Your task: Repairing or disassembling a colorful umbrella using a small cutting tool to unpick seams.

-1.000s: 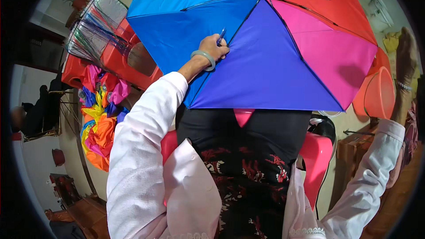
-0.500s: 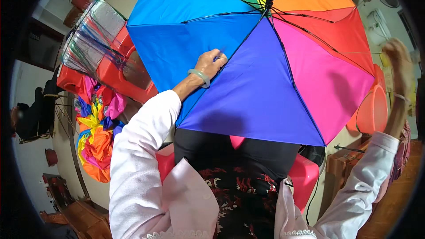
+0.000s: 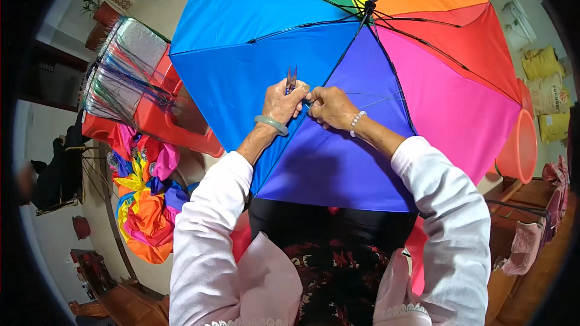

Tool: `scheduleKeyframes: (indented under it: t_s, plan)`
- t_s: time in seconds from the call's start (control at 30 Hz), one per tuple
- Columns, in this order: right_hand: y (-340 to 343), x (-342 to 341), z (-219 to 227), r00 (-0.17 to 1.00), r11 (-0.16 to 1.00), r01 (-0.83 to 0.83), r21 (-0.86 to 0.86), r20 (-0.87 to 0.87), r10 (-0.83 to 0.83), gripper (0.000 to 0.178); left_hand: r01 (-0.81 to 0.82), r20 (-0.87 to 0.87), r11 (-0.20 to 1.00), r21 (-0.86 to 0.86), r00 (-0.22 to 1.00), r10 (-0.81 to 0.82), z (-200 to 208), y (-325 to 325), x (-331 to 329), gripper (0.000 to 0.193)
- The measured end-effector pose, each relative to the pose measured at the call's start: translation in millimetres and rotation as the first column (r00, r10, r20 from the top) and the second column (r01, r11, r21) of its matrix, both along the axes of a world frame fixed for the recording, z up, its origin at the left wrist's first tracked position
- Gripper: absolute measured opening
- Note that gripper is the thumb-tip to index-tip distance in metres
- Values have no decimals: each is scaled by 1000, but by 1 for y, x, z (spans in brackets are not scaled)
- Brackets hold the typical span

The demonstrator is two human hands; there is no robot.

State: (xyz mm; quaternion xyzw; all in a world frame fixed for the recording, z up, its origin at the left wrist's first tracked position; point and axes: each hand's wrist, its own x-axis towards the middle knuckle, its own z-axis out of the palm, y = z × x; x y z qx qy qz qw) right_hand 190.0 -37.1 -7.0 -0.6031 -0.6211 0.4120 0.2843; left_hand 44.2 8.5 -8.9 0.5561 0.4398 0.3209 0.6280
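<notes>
Rainbow umbrella open, underside toward me, spread across my lap; its top and right edges run out of view. Left hand closed around small scissors, only the blade tips showing above the knuckles. Right hand pinches at a rib on the blue-purple seam, touching the left hand; what its fingers hold is too small for me to make out. Thin thread trails right. Red plastic chair and heaped umbrella fabric sit left, partly hidden.
</notes>
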Motion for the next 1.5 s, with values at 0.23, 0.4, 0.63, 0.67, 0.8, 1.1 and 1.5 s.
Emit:
scheduleKeyframes:
  t_s: [0.23, 0.4, 0.63, 0.67, 0.8, 1.1, 1.5]
  plan:
    - [10, 5, -2, 755, 905, 164, -393, -540, -372, 9, 27, -140, 991, 127, 990, -9, -6, 3, -3, 15]
    - [40, 158, 1, 481, 806, 504, -309, -675, -560, 20, 129, -262, 971, 202, 962, -74, -12, 5, -2, 16]
    - [-45, 426, 20, 263, 418, 906, -64, -690, -675, 22, 298, -319, 955, 12, 906, -279, -3, 11, 8, 16]
    - [-47, 416, 21, 181, 319, 945, -72, -697, -694, 20, 279, -336, 960, 6, 905, -260, -4, 13, 1, 16]
    - [-75, 417, 39, 69, 216, 969, -124, -700, -711, 18, 355, -395, 934, -36, 853, -340, -9, 16, -2, 16]
    - [-130, 540, 105, 201, 363, 930, -62, -740, -641, 21, 355, -610, 700, 620, 779, 145, -33, -6, 19, 18]
    - [-22, 159, 115, 989, 989, 102, 108, 95, -113, 8, 54, -37, 998, -32, 998, -55, 0, 3, 2, 11]
